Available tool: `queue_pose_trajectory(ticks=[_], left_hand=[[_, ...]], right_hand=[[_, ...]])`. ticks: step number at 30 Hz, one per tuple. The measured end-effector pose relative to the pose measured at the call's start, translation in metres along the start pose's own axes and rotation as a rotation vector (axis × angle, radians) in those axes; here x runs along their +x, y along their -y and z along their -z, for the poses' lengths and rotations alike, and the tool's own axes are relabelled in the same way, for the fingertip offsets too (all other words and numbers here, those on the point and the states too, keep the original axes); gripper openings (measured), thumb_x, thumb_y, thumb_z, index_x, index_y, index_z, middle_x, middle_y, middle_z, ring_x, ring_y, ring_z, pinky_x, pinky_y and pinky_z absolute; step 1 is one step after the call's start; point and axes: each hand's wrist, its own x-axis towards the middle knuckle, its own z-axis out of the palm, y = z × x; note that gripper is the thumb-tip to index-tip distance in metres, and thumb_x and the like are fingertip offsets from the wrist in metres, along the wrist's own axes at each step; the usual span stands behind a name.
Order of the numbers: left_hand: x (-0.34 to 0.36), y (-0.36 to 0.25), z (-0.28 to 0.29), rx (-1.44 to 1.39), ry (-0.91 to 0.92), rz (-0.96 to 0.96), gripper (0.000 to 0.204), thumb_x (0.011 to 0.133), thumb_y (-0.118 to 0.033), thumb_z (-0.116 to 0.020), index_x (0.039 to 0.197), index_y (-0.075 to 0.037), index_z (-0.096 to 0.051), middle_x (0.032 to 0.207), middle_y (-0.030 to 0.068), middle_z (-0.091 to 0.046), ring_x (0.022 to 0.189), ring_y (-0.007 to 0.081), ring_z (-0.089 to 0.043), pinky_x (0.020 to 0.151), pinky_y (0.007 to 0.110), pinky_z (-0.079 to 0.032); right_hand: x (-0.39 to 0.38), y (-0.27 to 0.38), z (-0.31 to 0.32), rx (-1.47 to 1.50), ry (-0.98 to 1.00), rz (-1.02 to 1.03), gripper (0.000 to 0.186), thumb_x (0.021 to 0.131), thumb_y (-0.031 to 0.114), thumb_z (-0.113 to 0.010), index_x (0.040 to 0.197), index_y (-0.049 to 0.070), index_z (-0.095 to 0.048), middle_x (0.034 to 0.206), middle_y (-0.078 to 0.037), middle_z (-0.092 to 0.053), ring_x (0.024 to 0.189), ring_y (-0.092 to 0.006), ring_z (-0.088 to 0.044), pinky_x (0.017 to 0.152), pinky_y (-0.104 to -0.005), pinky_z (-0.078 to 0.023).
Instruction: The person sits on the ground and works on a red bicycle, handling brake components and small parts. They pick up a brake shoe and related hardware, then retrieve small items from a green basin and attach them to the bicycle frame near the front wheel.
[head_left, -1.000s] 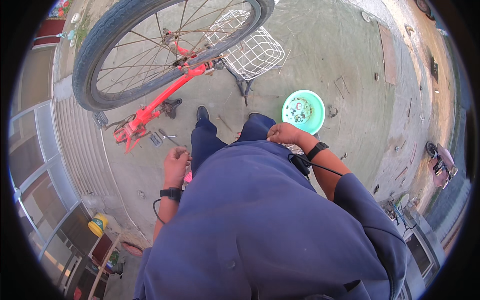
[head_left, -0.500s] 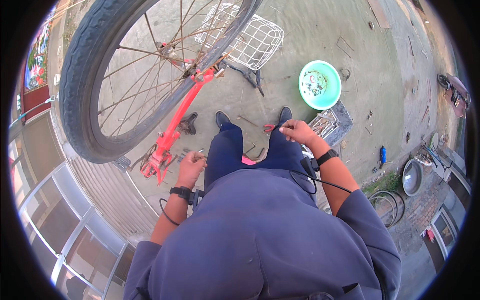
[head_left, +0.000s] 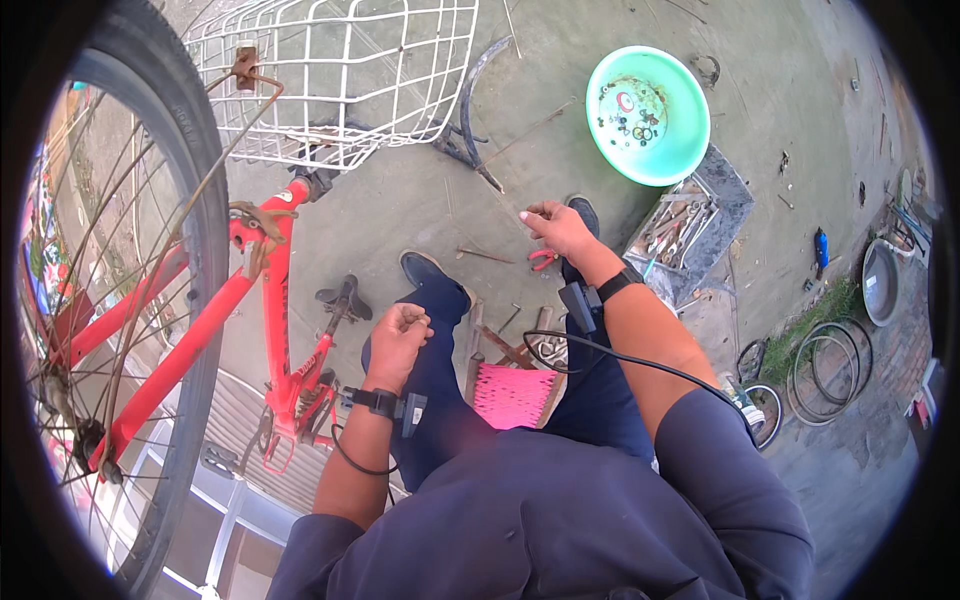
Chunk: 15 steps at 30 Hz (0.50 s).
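My left hand (head_left: 398,346) is closed, fingers curled, above my left thigh and near the red bicycle frame (head_left: 276,300). Nothing recognisable shows inside it. Over my right knee, my right hand (head_left: 562,236) has thumb and fingertips pinched; whatever sits between them, if anything, is too small to make out. Just below that hand, red-handled pliers (head_left: 543,260) lie on the ground by my right shoe. The bicycle's spoked wheel (head_left: 205,290) rises close by at the left. A white wire basket (head_left: 350,70) stands beyond the frame.
A mint-green basin (head_left: 690,115) holds small round parts at the far right, beside a tray of wrenches (head_left: 680,225). Between my legs is a stool with a pink woven seat (head_left: 515,395). Coiled hose (head_left: 830,370), a blue bottle (head_left: 821,250) and a metal basin (head_left: 880,283) lie rightward.
The view has shifted: the wheel now sits lower at the left, and more of the red frame, basket and pink seat shows. Both hands remain apart and closed.
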Motion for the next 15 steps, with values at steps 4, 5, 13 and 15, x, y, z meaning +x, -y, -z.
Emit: queue_pose_trajectory(ticks=[4, 5, 13, 15], left_hand=[[0.058, 0.018, -0.022, -0.014, 0.010, -0.013, 0.017, 0.092, -0.003, -0.061, 0.110, -0.001, -0.061, 0.099, 0.0060, -0.067, 0.082, 0.0126, -0.067, 0.070, 0.024, -0.052], [0.068, 0.020, -0.027, -0.019, 0.001, 0.014, 0.017, 0.093, -0.002, -0.061, 0.110, -0.001, -0.061, 0.099, 0.0060, -0.067, 0.082, 0.0125, -0.067, 0.070, 0.024, -0.052], [0.111, 0.022, -0.042, -0.068, 0.034, -0.185, 0.017, 0.092, 0.005, -0.059, 0.109, 0.000, -0.060, 0.099, 0.0068, -0.065, 0.084, 0.0122, -0.065, 0.076, 0.026, -0.054], [0.117, 0.020, -0.041, -0.018, 0.025, -0.233, 0.018, 0.092, 0.007, -0.059, 0.108, 0.000, -0.059, 0.098, 0.0068, -0.064, 0.085, 0.0126, -0.064, 0.079, 0.027, -0.055]], right_hand=[[0.082, -0.025, -0.028, -0.034, -0.120, 0.102, 0.074, 0.089, 0.049, -0.069, 0.137, -0.005, -0.053, 0.131, -0.023, -0.063, 0.119, -0.0333, -0.063, 0.101, -0.0369, -0.049], [0.101, -0.027, -0.034, -0.016, -0.154, 0.111, 0.076, 0.089, 0.049, -0.069, 0.139, -0.005, -0.052, 0.134, -0.024, -0.061, 0.124, -0.0343, -0.060, 0.104, -0.0365, -0.047], [0.209, -0.012, -0.070, 0.488, -0.323, 0.154, 0.054, 0.096, 0.031, -0.065, 0.135, -0.005, -0.052, 0.123, -0.020, -0.065, 0.112, -0.0275, -0.064, 0.094, -0.0374, -0.051], [0.223, -0.006, -0.073, 0.567, -0.274, 0.139, 0.044, 0.100, 0.028, -0.060, 0.126, -0.007, -0.053, 0.117, -0.019, -0.064, 0.110, -0.0257, -0.063, 0.096, -0.0384, -0.050]])
